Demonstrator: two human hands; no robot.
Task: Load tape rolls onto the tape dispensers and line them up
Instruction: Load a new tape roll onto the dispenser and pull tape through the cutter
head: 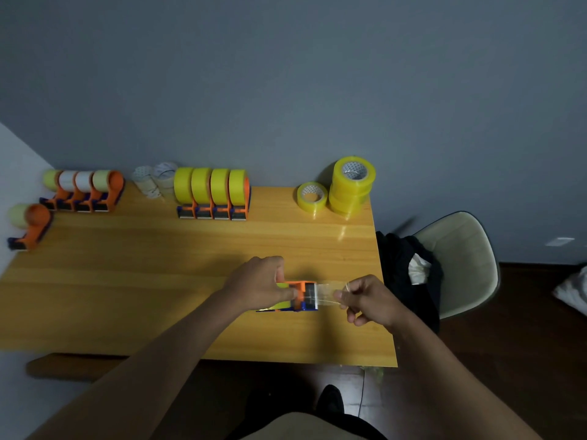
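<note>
My right hand [370,300] pinches the free end of the clear tape strip [328,292], drawn taut straight toward it from the dispenser [303,296]. My left hand [259,282] grips that dispenser, just left of my right. The strip's long axis runs hand to hand, along the near edge of the wooden table [127,281]. Beyond my hands, loaded dispensers [212,193] stand in a row by the grey wall; spare yellow rolls [351,185] sit further right.

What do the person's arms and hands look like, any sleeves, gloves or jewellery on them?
Both forearms are bare right up to the frame edge, with no sleeves in view. The left hand and right hand are ungloved; no watch, ring or wristband shows on either.
</note>
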